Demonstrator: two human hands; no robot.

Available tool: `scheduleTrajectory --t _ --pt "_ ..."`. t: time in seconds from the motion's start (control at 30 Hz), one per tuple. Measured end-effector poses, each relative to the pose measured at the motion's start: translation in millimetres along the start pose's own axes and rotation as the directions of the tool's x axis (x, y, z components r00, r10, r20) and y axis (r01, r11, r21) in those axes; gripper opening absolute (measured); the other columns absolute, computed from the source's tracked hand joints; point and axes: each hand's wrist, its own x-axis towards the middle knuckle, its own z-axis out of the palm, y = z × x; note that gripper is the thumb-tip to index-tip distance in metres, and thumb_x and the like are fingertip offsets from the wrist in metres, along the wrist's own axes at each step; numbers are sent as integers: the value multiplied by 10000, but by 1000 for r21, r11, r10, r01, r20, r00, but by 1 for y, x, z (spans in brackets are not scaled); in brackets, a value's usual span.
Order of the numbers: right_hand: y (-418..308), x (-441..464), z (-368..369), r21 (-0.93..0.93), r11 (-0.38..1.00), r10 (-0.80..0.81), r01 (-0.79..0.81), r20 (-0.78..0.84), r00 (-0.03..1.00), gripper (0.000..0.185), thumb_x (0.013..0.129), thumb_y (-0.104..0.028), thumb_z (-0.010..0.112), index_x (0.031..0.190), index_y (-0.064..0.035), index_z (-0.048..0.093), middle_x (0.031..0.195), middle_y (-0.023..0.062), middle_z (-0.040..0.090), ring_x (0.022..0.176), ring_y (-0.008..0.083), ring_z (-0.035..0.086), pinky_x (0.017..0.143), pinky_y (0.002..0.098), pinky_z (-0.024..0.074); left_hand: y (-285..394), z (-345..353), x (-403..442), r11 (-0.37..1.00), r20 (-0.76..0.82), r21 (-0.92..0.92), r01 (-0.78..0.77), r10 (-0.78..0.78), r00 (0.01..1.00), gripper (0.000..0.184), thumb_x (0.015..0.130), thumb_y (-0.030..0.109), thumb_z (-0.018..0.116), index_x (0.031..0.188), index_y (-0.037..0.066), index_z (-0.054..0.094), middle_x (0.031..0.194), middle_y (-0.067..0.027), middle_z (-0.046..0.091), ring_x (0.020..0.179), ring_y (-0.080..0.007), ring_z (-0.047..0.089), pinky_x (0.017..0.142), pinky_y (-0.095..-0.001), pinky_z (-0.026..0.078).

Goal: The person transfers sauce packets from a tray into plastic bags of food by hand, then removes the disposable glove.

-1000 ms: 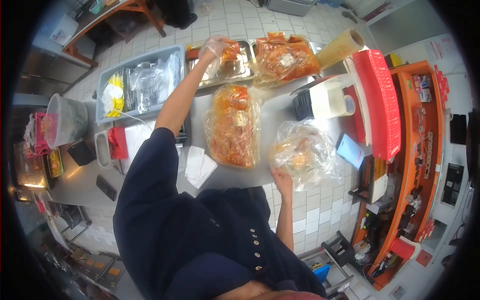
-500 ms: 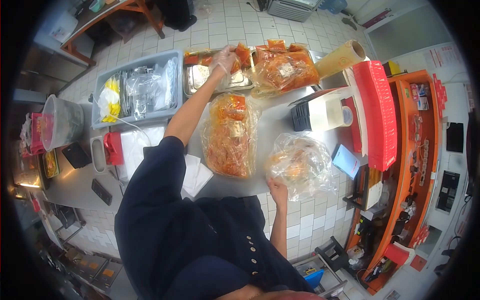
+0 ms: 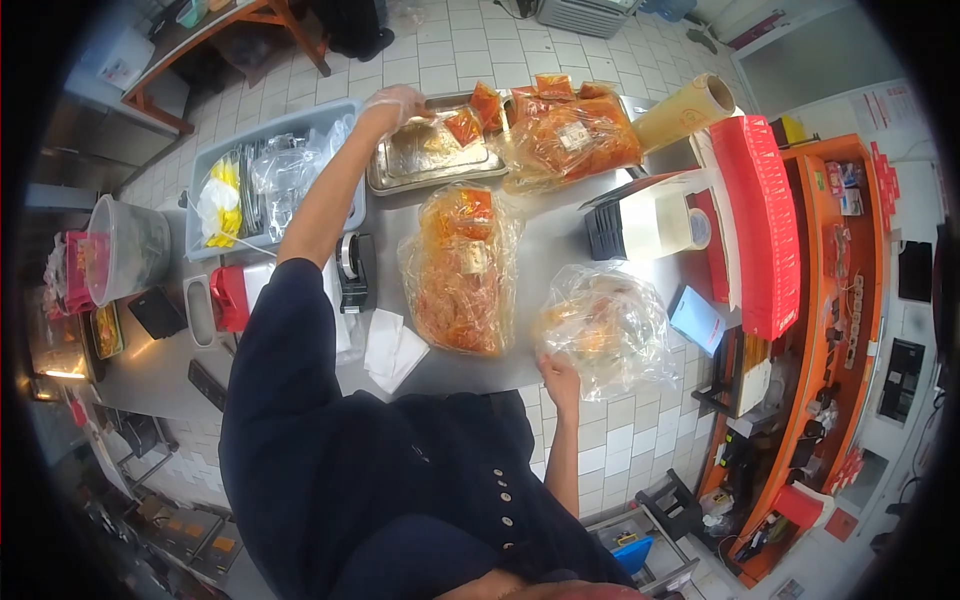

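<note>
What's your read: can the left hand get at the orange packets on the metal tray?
Likely yes: the gloved left hand is at the far left corner of the metal tray, with nothing visible between it and the packets; its grip is unclear.

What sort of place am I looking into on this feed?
Probably a commercial kitchen or food-packing area: a metal tray with orange-red sachets, a large clear bag of reddish food, and what looks like a cling film roll.
</note>
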Motion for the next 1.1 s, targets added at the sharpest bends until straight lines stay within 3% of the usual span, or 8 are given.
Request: scheduleTrajectory --t 0.13,0.2,0.27,0.43,0.6,0.93,1.0,1.1 --pt "-5 0 -2 -42 999 36 -36 17 999 550 949 -496 713 1048 38 798 766 132 754 668 170 687 671 337 542 -28 9 36 896 327 -442 45 114 938 143 875 126 752 993 80 819 1060 -110 793 1118 -302 721 965 -411 573" --pt "-1 1 -1 -28 999 27 -27 22 999 559 947 -504 714 1048 39 798 779 135 758 666 177 694 672 337 545 13 -14 13 425 19 -895 -136 341 940 147 817 16 754 934 71 823 997 -91 804 1104 -263 721 977 -382 575" --pt "4 4 1 -19 1000 0 0 15 1000 571 944 -512 715 1052 42 797 775 137 755 664 180 695 675 337 548 38 -25 10 352 52 -934 -56 288 956 213 823 -9 743 1001 74 828 1072 -85 804 1094 -278 719 985 -389 572" --pt "2 4 -3 -74 996 54 -52 25 998 600 935 -539 721 1089 36 799 794 149 762 688 188 711 702 340 568 41 8 54 760 211 -615 -210 415 885 308 863 141 737 1160 94 804 1234 -102 760 1182 -279 677 992 -398 550" --pt "-17 -5 -7 -69 996 51 -50 6 999 633 927 -561 721 1072 51 791 853 206 778 792 270 759 773 387 574 50 37 66 969 289 -227 -102 167 943 409 796 278 807 1151 76 786 1239 -116 755 1162 -306 677 950 -433 554" --pt "-40 -13 -18 58 995 80 -81 17 997 597 922 -531 724 1077 43 785 991 259 780 1009 340 768 886 399 562 105 -21 66 852 607 365 -377 89 790 450 806 180 807 1236 75 730 1154 -195 736 1092 -344 700 893 -443 575" --pt "-40 -11 -18 68 995 67 -68 16 998 589 920 -520 729 1071 46 784 983 251 783 995 334 769 881 394 563 97 -2 73 932 23 209 -297 299 954 546 841 179 801 1359 97 650 1201 -192 723 1129 -359 692 918 -451 573" --pt "-43 -11 -21 67 996 57 -59 26 998 574 916 -505 736 1059 50 784 963 235 786 964 325 770 869 388 565 89 19 88 873 -188 206 -442 478 858 596 883 210 780 1433 108 575 1226 -209 707 1131 -383 685 947 -466 564"
